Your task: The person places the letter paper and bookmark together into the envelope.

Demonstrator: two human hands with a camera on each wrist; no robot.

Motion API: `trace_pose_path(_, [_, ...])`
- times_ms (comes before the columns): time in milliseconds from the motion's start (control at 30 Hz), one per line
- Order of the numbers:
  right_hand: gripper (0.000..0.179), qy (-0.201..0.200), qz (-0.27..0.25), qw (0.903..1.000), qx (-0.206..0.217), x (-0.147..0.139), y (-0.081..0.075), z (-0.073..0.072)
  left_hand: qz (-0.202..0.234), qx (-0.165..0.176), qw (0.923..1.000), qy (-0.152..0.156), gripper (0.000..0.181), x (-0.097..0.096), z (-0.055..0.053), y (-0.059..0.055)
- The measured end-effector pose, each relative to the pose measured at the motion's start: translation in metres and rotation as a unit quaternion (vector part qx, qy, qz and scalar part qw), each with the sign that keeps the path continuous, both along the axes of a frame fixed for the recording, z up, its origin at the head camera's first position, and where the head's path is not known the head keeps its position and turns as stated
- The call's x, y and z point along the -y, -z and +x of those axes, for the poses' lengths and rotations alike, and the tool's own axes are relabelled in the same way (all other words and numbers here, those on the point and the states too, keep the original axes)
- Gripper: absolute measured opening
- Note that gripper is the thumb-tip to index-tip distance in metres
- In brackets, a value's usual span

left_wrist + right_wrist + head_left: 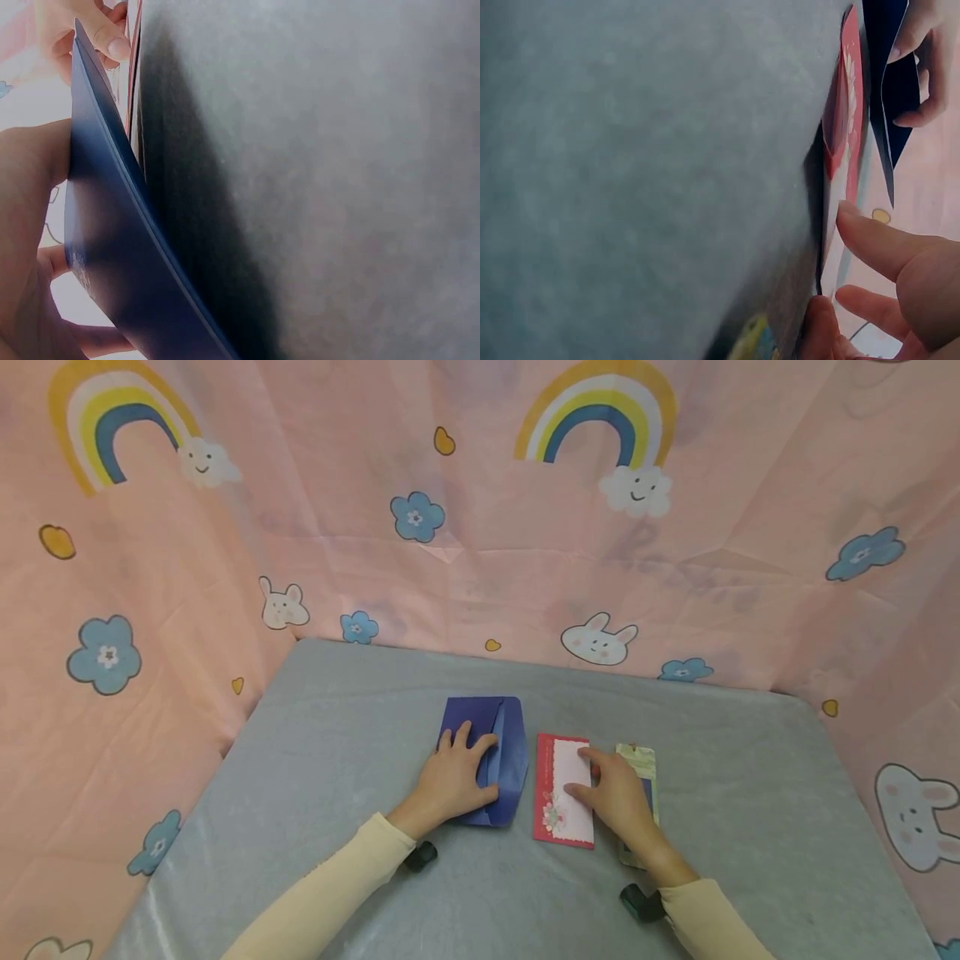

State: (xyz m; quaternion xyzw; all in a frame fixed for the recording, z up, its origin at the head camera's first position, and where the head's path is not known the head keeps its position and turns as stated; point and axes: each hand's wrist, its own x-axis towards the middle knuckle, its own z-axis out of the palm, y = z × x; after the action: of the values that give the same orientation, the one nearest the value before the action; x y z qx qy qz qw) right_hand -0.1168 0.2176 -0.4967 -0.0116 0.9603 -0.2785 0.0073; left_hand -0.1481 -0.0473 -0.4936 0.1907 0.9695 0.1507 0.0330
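In the head view my left hand (pixel 450 781) lies over a blue envelope (pixel 513 768), its fingers toward the left side and thumb by the open flap. Gripped this way, the envelope (pixel 139 247) stands tilted in the left wrist view, a dark shadow beside it. To its right is a red card (pixel 543 777) with a flower print and a pale panel. My right hand (pixel 618 793) pinches this card by its right edge. Close up in the right wrist view, the thumb (pixel 877 236) rests on the pale side, and a gap shows between red layers.
A flat gold-green packet (pixel 636 760) lies partly hidden under my right hand. Grey cloth (pixel 750 793) covers the table. A pink patterned curtain (pixel 495 568) rises along the back and sides. Small dark devices (pixel 641 903) sit by both wrists.
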Motion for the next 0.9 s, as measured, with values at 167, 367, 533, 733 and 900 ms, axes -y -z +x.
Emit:
trace_pose_path(167, [0.061,0.001,-0.002,1.0000,0.007,0.0005,0.0008,-0.0007,0.001,-0.006,1.0000,0.000,0.073,-0.0001,0.0002,-0.0007])
trace_pose_path(367, [0.060,0.001,-0.023,0.9995,0.019,0.0004,0.0024,-0.0007,0.001,-0.007,1.0000,0.001,0.073,0.0005,0.0004,-0.0006])
trace_pose_path(533, [0.058,0.002,-0.038,0.9990,0.022,0.0006,0.0041,-0.0019,0.000,-0.005,1.0000,0.000,0.073,0.0006,0.0004,-0.0001])
trace_pose_path(733, [0.056,-0.002,-0.060,0.9977,0.030,-0.0021,0.0052,-0.0037,0.000,-0.002,1.0000,-0.001,0.073,0.0005,0.0009,-0.0013])
trace_pose_path(900, [0.054,-0.009,-0.083,0.9959,0.034,-0.0064,0.0057,-0.0061,0.000,-0.004,1.0000,-0.001,0.074,0.0008,0.0008,-0.0011])
